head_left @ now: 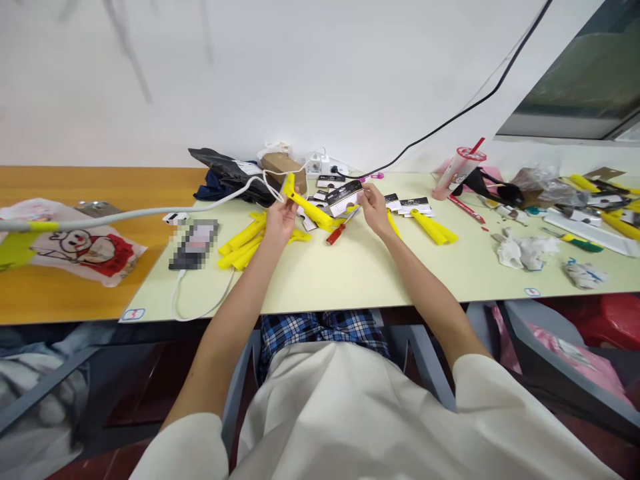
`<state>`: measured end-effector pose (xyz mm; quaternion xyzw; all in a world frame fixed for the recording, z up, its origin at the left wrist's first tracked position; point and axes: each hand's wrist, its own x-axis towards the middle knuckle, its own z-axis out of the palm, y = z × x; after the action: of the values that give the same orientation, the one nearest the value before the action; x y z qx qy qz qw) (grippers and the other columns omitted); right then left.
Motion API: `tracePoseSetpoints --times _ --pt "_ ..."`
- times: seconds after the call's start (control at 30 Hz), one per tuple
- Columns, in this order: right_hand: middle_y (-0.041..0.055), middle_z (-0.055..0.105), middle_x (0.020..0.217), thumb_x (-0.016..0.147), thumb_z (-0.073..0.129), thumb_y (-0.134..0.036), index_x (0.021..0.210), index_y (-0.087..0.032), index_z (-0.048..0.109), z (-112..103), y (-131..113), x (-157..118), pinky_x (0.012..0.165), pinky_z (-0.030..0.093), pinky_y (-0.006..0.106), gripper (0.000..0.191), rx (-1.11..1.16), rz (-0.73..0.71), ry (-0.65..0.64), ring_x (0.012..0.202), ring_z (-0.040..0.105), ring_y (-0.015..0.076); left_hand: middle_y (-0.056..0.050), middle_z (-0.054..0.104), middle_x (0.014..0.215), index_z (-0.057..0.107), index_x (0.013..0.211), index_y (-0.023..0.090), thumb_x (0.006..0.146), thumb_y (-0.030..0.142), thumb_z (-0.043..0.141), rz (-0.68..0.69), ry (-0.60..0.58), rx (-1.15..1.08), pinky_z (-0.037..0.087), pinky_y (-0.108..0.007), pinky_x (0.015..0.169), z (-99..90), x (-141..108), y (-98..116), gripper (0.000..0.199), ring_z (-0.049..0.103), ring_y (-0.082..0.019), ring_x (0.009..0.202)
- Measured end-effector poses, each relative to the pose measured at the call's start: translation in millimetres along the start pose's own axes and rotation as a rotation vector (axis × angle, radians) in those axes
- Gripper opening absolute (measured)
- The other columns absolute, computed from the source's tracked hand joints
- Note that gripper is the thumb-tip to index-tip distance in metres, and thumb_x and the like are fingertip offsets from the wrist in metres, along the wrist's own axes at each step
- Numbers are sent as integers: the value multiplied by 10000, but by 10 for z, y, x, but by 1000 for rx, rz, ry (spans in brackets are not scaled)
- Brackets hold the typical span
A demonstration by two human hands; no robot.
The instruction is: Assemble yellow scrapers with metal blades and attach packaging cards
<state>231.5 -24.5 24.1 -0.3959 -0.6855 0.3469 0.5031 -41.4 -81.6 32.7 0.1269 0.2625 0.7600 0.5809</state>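
My left hand (pixel 281 220) is closed around a yellow plastic scraper (pixel 311 209), its wide head up and its handle slanting down to the right. A flat black-and-white printed packet (pixel 344 197) is pinched by its right end in my right hand (pixel 375 211), just beside the scraper. Below the packet, a screwdriver (pixel 336 235) with a red handle lies on the table. Several more yellow scrapers (pixel 243 241) are heaped beside my left forearm. Right of my right hand lie other yellow handles (pixel 434 228) and black-and-white packets (pixel 416 206).
A phone (pixel 195 245) with a white cable lies at the left. Behind my hands are a black bag (pixel 235 175) and a power strip (pixel 319 164). A cup with a straw (pixel 457 175), crumpled tissues (pixel 525 250) and a green-yellow cutter (pixel 583 243) are on the right.
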Motion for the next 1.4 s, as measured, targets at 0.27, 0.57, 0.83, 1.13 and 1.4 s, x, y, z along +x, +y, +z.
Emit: tracePoseSetpoints --times 0.27,0.57,0.83,1.13,1.4 --pt "-17 516 755 918 605 -970 987 -290 532 106 -259 -196 693 544 379 688 25 -81 -26 701 532 216 -146 846 1237 719 1434 128 1054 33 581 51 71 27 614 -287 1144 10 17 -44 415 809 -196 1237" --pt "48 617 986 1057 506 -852 1138 -261 575 373 -324 -358 735 558 346 600 -109 -187 -28 871 597 228 -125 847 1148 767 1176 126 1040 44 608 35 49 42 612 -278 1125 -16 46 -135 225 807 -186 1210" --pt "99 683 1229 1005 591 -880 1221 -296 518 572 -411 -406 806 616 382 628 61 -94 15 1092 697 274 -115 847 1172 760 1263 164 1068 69 575 48 117 21 615 -280 1130 55 -3 -83 286 799 -189 1237" --pt "18 646 818 913 527 -1028 1073 -278 566 651 -398 -467 543 504 339 767 72 130 -137 698 660 230 -91 850 1128 772 1150 183 1058 85 615 79 127 37 616 -298 1136 45 13 -28 208 788 -200 1264" --pt "24 531 859 933 294 -1069 945 -276 504 531 -186 -249 751 526 385 820 -59 96 268 821 569 242 -54 836 1051 594 934 219 979 81 782 73 35 105 646 -434 1121 114 -171 -178 237 841 -216 1132"
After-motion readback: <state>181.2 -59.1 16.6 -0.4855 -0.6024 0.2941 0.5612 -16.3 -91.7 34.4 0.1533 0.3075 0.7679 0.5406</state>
